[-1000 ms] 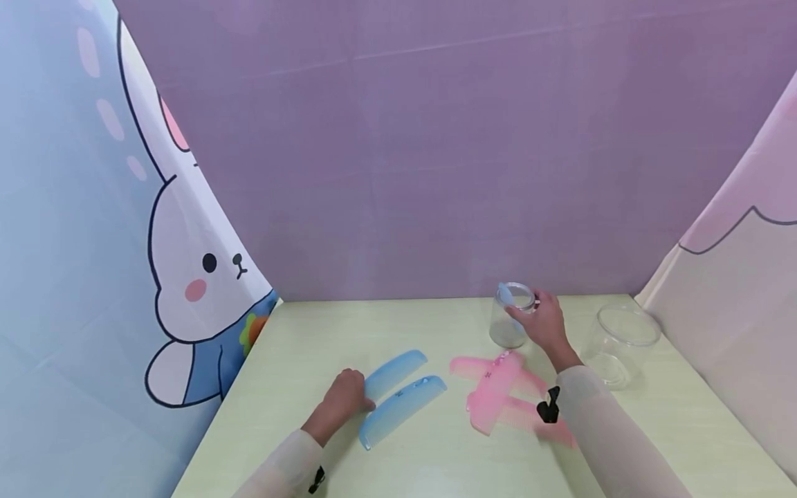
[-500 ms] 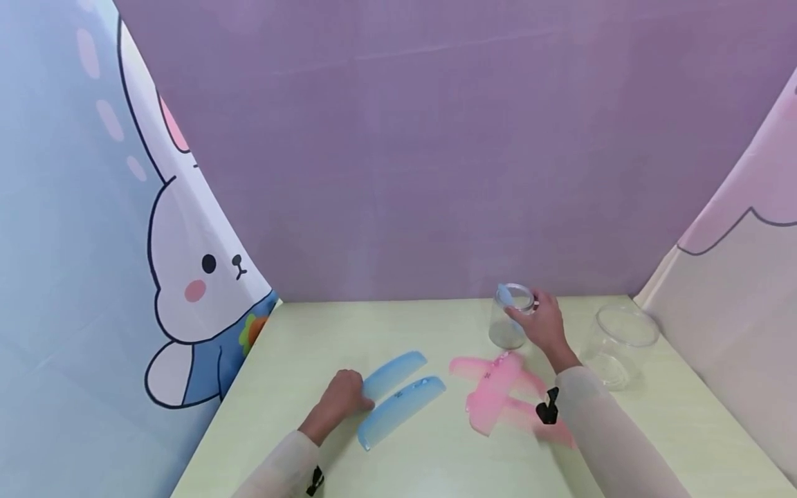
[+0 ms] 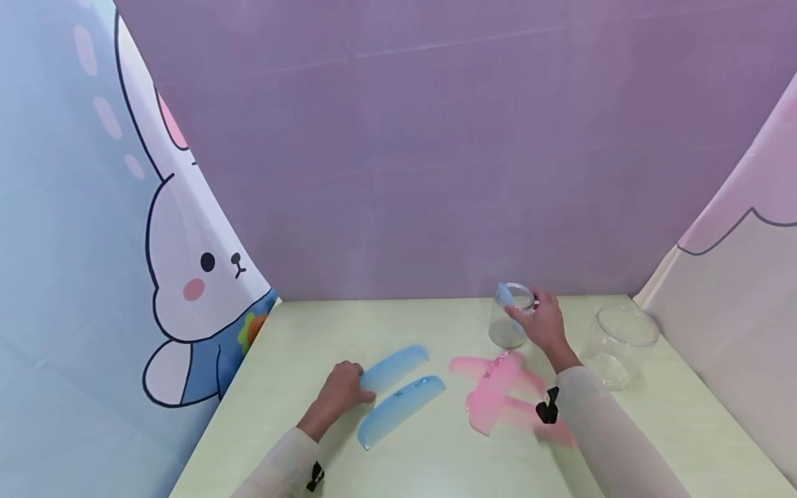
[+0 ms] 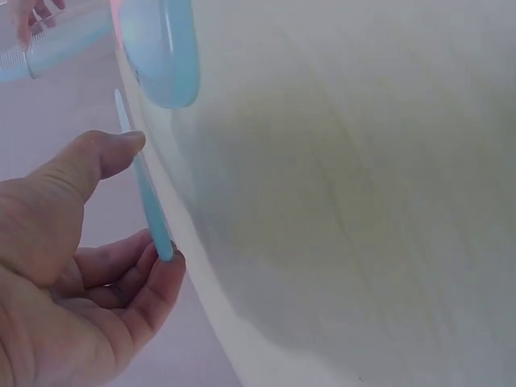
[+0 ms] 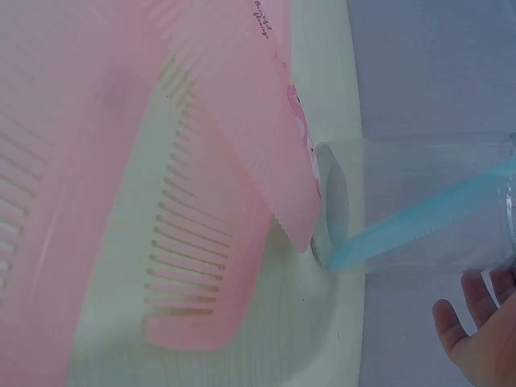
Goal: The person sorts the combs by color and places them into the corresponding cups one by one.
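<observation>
My left hand (image 3: 341, 391) pinches one end of a light blue comb (image 3: 395, 365) between thumb and fingertips. In the left wrist view this comb (image 4: 151, 205) shows edge-on, a little off the tabletop. A second blue comb (image 3: 401, 413) lies just in front of it. At the back right, my right hand (image 3: 543, 326) holds a clear glass jar (image 3: 506, 333) near its rim, thumb on the near side. Inside the jar another blue comb (image 5: 427, 214) leans diagonally from base to rim. In the right wrist view several fingertips (image 5: 476, 297) are right at the rim.
Pink combs (image 3: 495, 394) lie overlapping in front of the small jar, partly under the right forearm. A wider clear jar (image 3: 627, 344) stands to the right. Purple cloth (image 3: 398, 173) hangs behind the pale table (image 3: 299, 332), with printed curtains at both sides.
My left hand has raised the farther blue comb slightly, moving it up and away from the nearer one. The right hand and the small jar stay in place.
</observation>
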`<action>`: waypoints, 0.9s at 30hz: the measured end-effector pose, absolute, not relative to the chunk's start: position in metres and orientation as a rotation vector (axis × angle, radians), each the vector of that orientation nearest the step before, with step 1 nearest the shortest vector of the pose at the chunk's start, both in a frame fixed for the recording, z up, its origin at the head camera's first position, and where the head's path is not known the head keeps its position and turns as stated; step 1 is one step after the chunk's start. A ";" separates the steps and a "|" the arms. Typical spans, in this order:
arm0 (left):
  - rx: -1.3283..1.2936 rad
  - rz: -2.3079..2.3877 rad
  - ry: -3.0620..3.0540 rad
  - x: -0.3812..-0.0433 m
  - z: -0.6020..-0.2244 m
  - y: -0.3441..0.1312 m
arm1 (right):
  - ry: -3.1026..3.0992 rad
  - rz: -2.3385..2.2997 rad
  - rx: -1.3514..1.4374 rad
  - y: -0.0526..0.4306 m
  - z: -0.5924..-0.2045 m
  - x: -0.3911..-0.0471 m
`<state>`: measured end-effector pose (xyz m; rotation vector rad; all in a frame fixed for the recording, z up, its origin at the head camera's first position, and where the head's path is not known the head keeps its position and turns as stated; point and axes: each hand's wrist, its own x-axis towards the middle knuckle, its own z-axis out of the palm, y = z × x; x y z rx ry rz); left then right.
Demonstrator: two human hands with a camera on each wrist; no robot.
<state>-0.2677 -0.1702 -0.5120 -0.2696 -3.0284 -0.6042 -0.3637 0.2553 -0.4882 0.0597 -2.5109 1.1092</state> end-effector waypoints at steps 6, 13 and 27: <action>-0.283 -0.677 -3.000 -0.274 -0.512 -0.167 | -2.517 1.120 0.046 0.255 -0.488 -0.363; -0.307 -0.790 -2.962 -0.280 -0.505 -0.163 | -2.526 1.116 0.043 0.256 -0.488 -0.363; -0.368 -0.850 -2.870 -0.283 -0.489 -0.151 | -2.507 1.138 0.048 0.256 -0.490 -0.365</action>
